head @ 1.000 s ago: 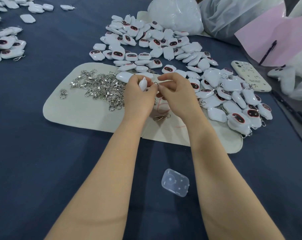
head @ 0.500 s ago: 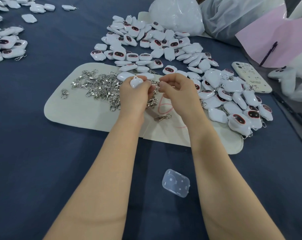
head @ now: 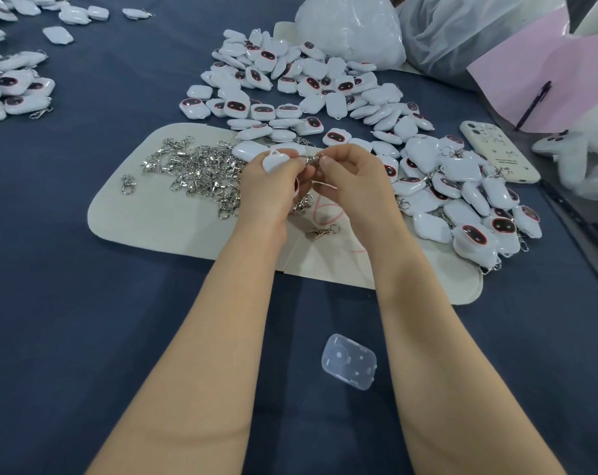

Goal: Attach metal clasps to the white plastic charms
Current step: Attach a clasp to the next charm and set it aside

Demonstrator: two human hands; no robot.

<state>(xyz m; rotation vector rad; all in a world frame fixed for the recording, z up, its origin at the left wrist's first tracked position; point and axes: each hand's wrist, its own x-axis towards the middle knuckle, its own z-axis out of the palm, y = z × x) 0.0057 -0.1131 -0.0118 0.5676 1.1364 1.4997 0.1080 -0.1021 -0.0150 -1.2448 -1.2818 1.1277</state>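
My left hand (head: 273, 188) grips a white plastic charm (head: 274, 160) over the cream mat (head: 160, 217). My right hand (head: 354, 181) pinches a metal clasp (head: 312, 160) between thumb and forefinger, right beside the charm's loop. A heap of loose silver clasps (head: 201, 173) lies on the mat to the left of my hands. One single clasp (head: 321, 232) lies on the mat below my hands. A big pile of white charms (head: 311, 87) spreads behind my hands. More charms with clasps (head: 468, 204) are heaped on the right.
A clear plastic case (head: 349, 361) lies on the dark blue cloth between my forearms. A cream phone (head: 499, 152) rests at the right beside a pink sheet (head: 544, 84) with a pen. White plastic bags (head: 352, 29) stand at the back. More charms (head: 13, 90) lie far left.
The charm in my left hand has turned and shifted left, showing its loop. My right hand brought the clasp up next to it.
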